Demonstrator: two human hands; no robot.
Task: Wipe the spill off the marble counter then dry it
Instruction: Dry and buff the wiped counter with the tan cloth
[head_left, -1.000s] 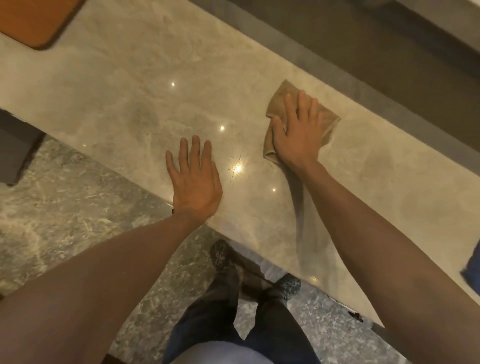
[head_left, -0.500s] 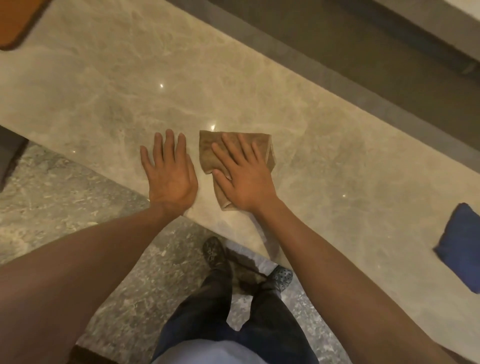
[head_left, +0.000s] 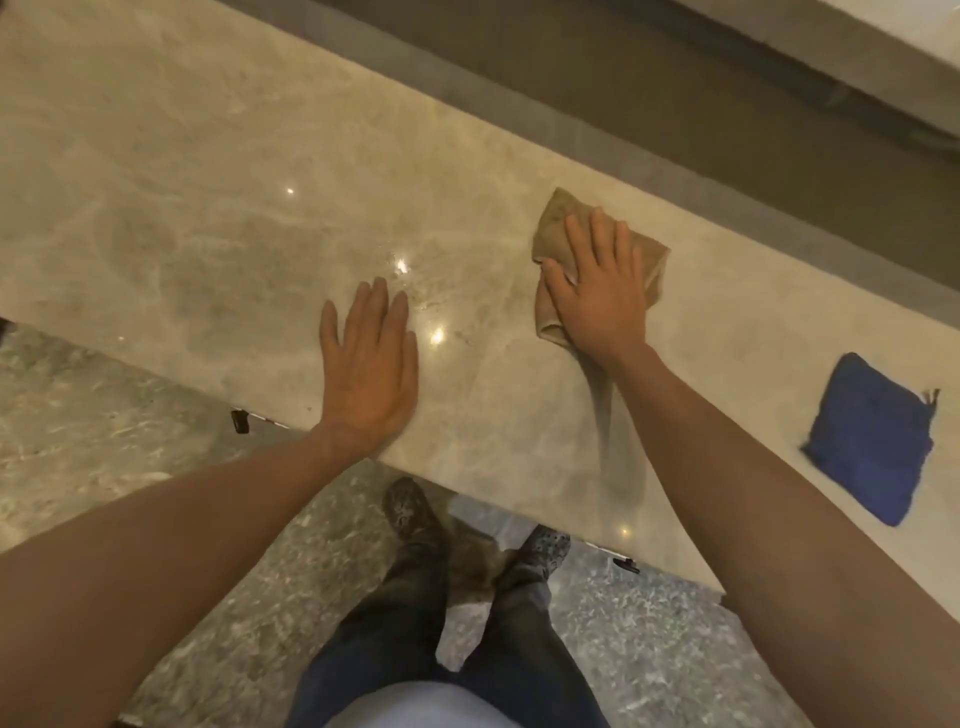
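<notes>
The beige marble counter (head_left: 182, 171) runs diagonally across the view. My right hand (head_left: 597, 291) presses flat, fingers spread, on a folded tan cloth (head_left: 556, 218) lying near the counter's far edge. My left hand (head_left: 371, 364) rests flat and empty on the marble by the near edge, fingers apart. Between the two hands the surface shines with a faint streaked wet sheen (head_left: 415, 280). A folded blue cloth (head_left: 872, 441) lies on the counter to the right, apart from both hands.
Beyond the counter's far edge runs a dark lower ledge (head_left: 675, 114). Below the near edge is grey speckled stone floor (head_left: 104, 441), where my legs and shoes (head_left: 410, 514) stand.
My right hand has swept the tan cloth from beside my left hand out to the right and farther back. The left hand stays planted. More of the blue cloth has come into view.
</notes>
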